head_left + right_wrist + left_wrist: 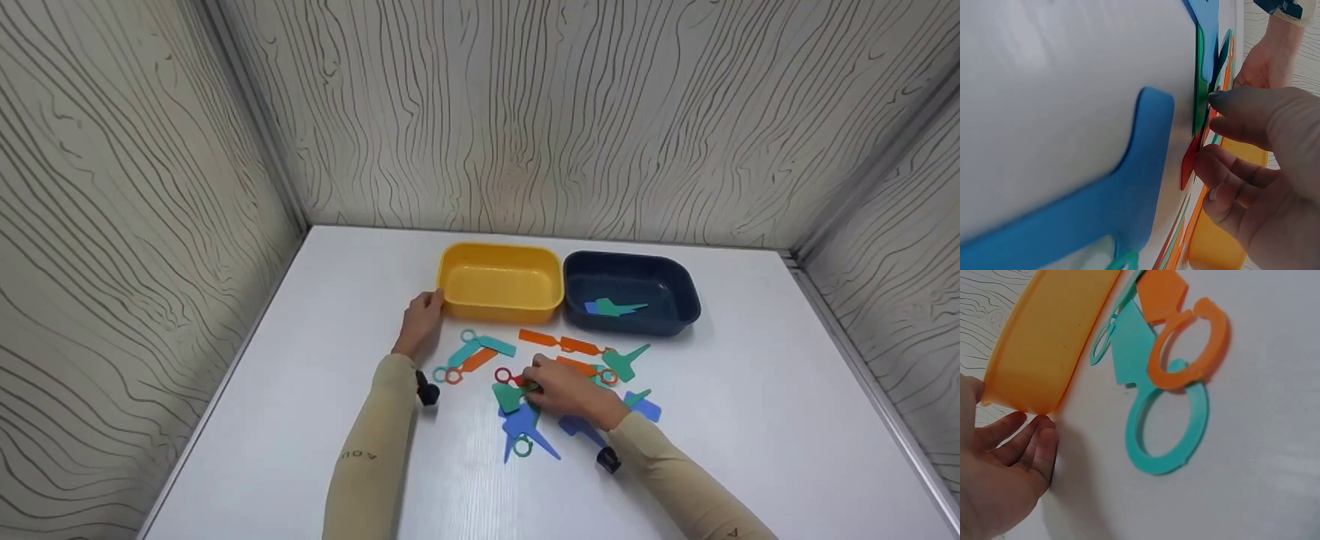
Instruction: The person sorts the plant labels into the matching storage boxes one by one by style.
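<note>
Crosswise, a red tag (517, 380) points ring-first leftward from the downturned right hand (566, 390), grip unclear; left hand (420, 321) holds yellow bin (499, 312).

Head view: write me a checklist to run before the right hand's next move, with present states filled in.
1. Left hand touching the yellow bin: ok, at its left end.
2. Right hand at the loose pieces: ok.
3. Right hand pinching just one piece: cannot tell, its fingers hide the contact.
4. Loose pieces lying apart: not ok, an orange piece overlaps a turquoise piece.
5. Navy bin upright: ok, with a green piece inside.
</note>
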`<state>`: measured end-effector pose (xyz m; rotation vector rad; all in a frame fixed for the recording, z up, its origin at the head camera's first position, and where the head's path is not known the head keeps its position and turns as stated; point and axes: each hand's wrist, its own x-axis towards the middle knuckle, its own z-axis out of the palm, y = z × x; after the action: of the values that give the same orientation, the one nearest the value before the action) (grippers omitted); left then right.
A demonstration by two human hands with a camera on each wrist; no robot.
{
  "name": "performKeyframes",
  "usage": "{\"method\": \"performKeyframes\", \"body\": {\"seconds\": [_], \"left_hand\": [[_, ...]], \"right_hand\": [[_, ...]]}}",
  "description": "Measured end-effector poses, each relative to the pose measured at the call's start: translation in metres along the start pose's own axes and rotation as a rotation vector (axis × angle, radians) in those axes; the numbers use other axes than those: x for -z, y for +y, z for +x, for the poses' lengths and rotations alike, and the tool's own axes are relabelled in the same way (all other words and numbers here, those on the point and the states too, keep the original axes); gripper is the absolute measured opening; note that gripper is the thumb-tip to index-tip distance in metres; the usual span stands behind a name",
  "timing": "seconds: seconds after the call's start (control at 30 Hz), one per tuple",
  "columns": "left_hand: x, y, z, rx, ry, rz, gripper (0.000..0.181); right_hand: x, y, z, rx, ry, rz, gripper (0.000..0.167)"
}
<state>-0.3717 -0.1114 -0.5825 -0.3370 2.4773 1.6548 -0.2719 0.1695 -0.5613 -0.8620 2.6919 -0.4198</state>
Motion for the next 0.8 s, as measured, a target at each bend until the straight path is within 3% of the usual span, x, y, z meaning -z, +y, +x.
{"method": "performKeyframes", "body": {"seconds": [0.17, 0.47, 0.8], "left_hand": [[0.000, 0.000, 0.000, 0.018, -0.008, -0.017, 0.057], [0.000, -0.003, 0.000, -0.015, 0.015, 0.012, 0.057], [0.000, -0.002, 0.001, 0.045, -0.008, 0.000, 0.058]], "right_hand": [[0.000, -0.003, 0.002, -0.008, -0.018, 0.027, 0.023], [0.002, -0.011, 0.005, 0.006, -0.047, 0.008, 0.023], [0.005, -0.026, 0.011, 0.018, -0.105, -0.181, 0.019]]}}
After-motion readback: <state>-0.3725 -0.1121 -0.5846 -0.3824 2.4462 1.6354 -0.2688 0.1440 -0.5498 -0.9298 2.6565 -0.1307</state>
